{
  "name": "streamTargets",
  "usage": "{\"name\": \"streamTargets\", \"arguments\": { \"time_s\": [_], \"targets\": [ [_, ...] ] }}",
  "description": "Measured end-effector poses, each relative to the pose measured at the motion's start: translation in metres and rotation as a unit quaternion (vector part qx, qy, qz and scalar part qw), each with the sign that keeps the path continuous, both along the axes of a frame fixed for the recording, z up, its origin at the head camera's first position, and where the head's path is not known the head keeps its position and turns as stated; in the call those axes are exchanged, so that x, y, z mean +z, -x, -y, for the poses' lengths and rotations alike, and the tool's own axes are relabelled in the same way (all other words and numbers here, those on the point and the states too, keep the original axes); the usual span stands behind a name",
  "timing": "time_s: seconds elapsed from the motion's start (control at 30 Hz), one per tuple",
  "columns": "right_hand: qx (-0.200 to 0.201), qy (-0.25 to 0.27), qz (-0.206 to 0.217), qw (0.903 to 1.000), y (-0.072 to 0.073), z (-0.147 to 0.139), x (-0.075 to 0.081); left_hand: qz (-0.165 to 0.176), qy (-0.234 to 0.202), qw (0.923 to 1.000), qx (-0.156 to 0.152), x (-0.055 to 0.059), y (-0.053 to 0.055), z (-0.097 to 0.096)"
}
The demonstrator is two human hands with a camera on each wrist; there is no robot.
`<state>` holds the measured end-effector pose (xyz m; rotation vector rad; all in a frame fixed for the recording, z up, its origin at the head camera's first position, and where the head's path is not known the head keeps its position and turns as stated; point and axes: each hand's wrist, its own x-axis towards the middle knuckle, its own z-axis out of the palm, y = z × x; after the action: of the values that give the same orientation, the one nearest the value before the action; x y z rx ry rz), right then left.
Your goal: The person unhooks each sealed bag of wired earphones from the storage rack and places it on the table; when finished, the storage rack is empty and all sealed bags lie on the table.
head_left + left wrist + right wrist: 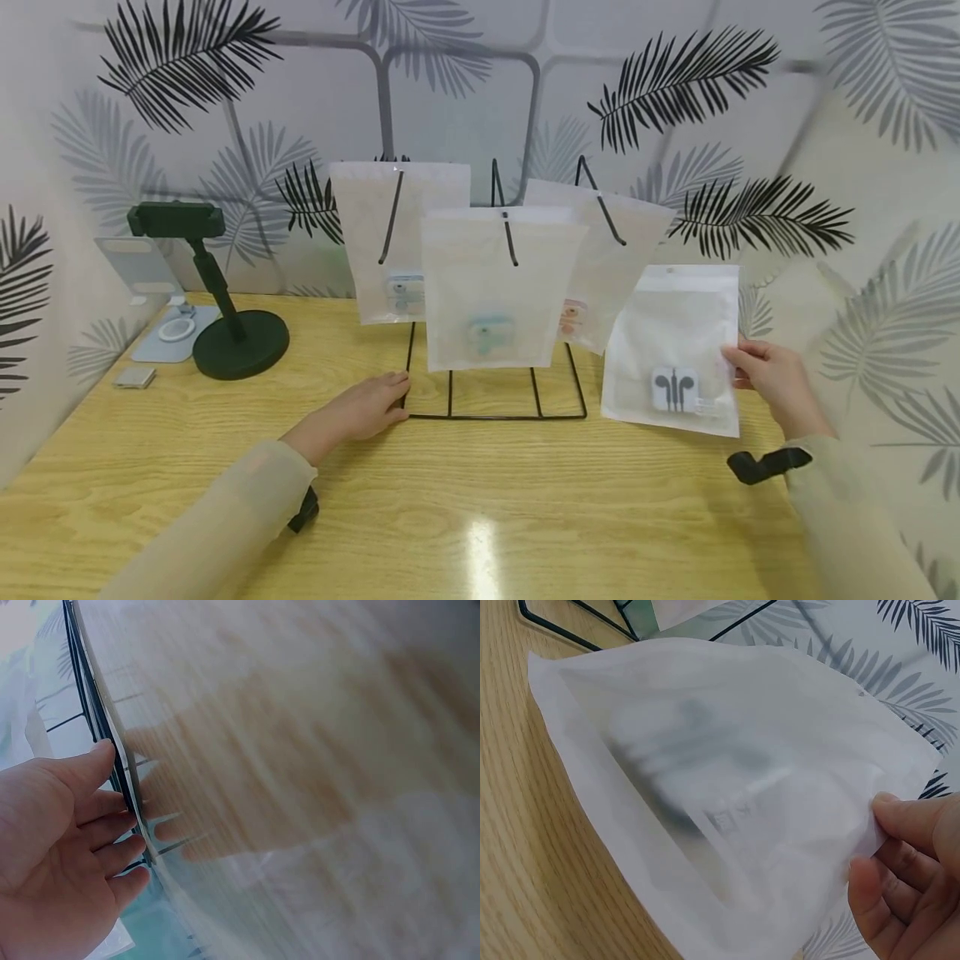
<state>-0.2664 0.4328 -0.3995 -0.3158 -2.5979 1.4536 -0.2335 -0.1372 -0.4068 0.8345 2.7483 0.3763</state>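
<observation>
My right hand (780, 383) pinches the right edge of a white translucent zip bag (675, 325) between thumb and fingers. Inside that bag, earphones (675, 390) in a clear case show through. In the right wrist view the bag (780, 817) is tilted and its contents are blurred. A black wire display rack (495, 417) stands on the table, three similar bags hanging from its hooks. My left hand (367, 404) rests at the rack's front left corner; the left wrist view has its relaxed fingers (120, 855) touching the black base wire.
Nearest on the rack hangs a bag with a teal item (495, 267); bags with a bluish item (390, 225) and a reddish item (600, 242) flank it. At left stand a dark green phone stand (240, 346), a light blue stand (161, 337) and a small silver item (135, 377).
</observation>
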Motion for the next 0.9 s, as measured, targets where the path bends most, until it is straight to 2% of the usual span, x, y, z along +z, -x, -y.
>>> {"name": "streamTargets", "arguments": {
  "time_s": [0.1, 0.23, 0.43, 0.6, 0.9],
  "targets": [
    [0.012, -0.025, 0.021, 0.9994, 0.0, 0.019, 0.015, 0.004, -0.012, 0.9999, -0.002, 0.0, 0.0, 0.001],
    [0.023, -0.054, 0.039, 0.9975, -0.002, 0.038, 0.024, -0.002, -0.023, 0.9996, -0.013, -0.002, 0.002, 0.004],
    [0.052, -0.051, 0.043, 0.9964, 0.011, 0.039, 0.012, 0.001, -0.008, 1.0, -0.004, -0.003, 0.002, 0.002],
    [0.045, -0.059, 0.066, 0.995, 0.02, 0.041, 0.001, -0.007, 0.005, 1.0, -0.005, -0.002, 0.002, 0.001],
    [0.033, -0.082, 0.109, 0.9901, 0.029, 0.049, -0.009, -0.009, 0.007, 0.9999, -0.007, -0.002, 0.002, 0.002]
  ]
}}
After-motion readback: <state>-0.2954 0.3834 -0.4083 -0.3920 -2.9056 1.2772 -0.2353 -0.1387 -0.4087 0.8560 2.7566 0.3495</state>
